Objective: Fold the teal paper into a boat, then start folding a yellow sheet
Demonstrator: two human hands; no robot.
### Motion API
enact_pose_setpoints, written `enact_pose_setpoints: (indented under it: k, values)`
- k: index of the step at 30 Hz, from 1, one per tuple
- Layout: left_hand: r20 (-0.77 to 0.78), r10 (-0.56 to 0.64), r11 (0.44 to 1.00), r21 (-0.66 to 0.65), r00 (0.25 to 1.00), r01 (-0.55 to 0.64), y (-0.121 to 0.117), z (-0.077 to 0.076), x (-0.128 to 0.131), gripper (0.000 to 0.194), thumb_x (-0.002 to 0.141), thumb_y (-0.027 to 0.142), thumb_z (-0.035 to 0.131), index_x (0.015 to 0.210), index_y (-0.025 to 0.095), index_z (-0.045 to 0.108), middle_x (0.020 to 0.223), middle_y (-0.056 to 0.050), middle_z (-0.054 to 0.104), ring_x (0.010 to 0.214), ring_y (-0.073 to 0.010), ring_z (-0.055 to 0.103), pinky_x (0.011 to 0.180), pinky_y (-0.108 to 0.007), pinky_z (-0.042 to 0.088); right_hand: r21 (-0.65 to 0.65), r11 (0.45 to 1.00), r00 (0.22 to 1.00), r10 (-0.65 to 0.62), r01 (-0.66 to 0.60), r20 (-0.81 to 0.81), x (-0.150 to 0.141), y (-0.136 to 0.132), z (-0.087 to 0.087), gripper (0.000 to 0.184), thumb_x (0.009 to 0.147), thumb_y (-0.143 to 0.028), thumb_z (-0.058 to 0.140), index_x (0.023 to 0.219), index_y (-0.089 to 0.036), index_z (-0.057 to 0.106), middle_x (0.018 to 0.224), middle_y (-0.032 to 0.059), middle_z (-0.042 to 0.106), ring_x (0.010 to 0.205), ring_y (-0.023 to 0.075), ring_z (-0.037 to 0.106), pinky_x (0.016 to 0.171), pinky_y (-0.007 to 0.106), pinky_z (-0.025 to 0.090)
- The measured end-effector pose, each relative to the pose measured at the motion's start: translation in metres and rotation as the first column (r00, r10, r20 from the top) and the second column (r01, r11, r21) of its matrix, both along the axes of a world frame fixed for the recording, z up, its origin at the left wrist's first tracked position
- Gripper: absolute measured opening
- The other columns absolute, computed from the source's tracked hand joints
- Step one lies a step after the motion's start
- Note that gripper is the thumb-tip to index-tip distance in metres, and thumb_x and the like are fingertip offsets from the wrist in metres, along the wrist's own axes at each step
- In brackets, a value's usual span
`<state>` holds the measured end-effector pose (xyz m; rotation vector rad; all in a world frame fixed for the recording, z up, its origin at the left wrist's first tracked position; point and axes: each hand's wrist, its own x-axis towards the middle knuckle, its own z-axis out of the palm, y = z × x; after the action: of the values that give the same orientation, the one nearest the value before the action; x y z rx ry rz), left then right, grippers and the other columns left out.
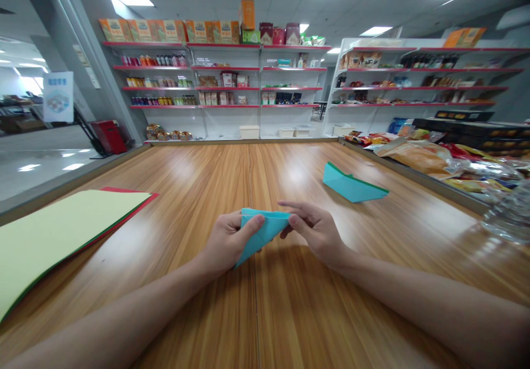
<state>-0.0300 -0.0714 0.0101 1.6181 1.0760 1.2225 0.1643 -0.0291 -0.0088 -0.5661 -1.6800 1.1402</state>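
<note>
A piece of folded blue paper (pixel 265 230) is held between my two hands, above the middle of the wooden table. My left hand (pixel 232 236) grips its left side, with the thumb on the near face and the fingers mostly hidden behind. At the paper's right corner, my right hand (pixel 317 231) pinches with thumb and fingers, while one finger stretches out over the back. A folded blue paper boat (pixel 351 186) with a green edge rests on the table, beyond my right hand.
Pale yellow, green and red paper sheets (pixel 74 225) lie stacked at the left. Along the right edge are packaged snacks (pixel 426 156) and a clear plastic bottle or wrapping (pixel 511 212). Stocked shelves (pixel 223 65) stand behind the wooden table (pixel 199 170).
</note>
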Motion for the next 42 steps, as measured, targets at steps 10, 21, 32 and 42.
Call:
enact_pose_setpoints:
  k: [10,21,32,42]
  values:
    - [-0.17,0.026,0.987,0.159,0.985,0.001,0.001,-0.001,-0.001,0.041,0.091,0.038,0.048,0.062,0.015,0.067,0.06,-0.004,0.06,0.056,-0.0144,0.054,0.05,-0.024,0.042,-0.012,0.999,0.994,-0.032,0.034,0.109,0.001,-0.004,-0.001,0.026,0.08,-0.035,0.068,0.098,-0.016,0.064,0.073,0.0027,0.069,0.058,0.0135,0.065,0.045,0.021,0.051]
    - [-0.102,0.032,0.999,0.021,0.994,-0.03,0.001,0.0,-0.001,0.04,0.083,0.045,0.058,0.064,0.012,0.069,0.063,-0.008,0.066,0.056,-0.0156,0.057,0.049,-0.024,0.043,-0.181,0.979,0.992,0.11,-0.097,0.064,0.005,-0.001,0.007,0.024,0.077,-0.034,0.07,0.069,-0.013,0.067,0.066,0.0055,0.07,0.053,0.013,0.065,0.05,0.023,0.057]
    - [-0.141,0.096,0.995,0.026,0.985,-0.093,0.001,0.0,-0.003,0.04,0.082,0.043,0.058,0.062,0.011,0.068,0.06,-0.006,0.062,0.053,-0.0136,0.053,0.046,-0.023,0.039,-0.117,0.993,0.964,0.064,-0.034,0.259,0.003,0.002,-0.002,0.031,0.082,-0.044,0.064,0.08,-0.013,0.061,0.061,0.0035,0.065,0.051,0.0133,0.062,0.04,0.018,0.044]
    - [-0.181,0.031,0.998,0.05,0.983,-0.022,0.004,-0.004,-0.002,0.029,0.077,0.04,0.066,0.066,0.014,0.072,0.069,-0.007,0.068,0.061,-0.0189,0.062,0.052,-0.027,0.046,-0.015,0.998,0.964,0.069,-0.068,0.255,0.011,-0.002,-0.007,0.05,0.091,-0.051,0.046,0.061,-0.012,0.056,0.046,0.0005,0.051,0.039,0.0079,0.046,0.036,0.018,0.032]
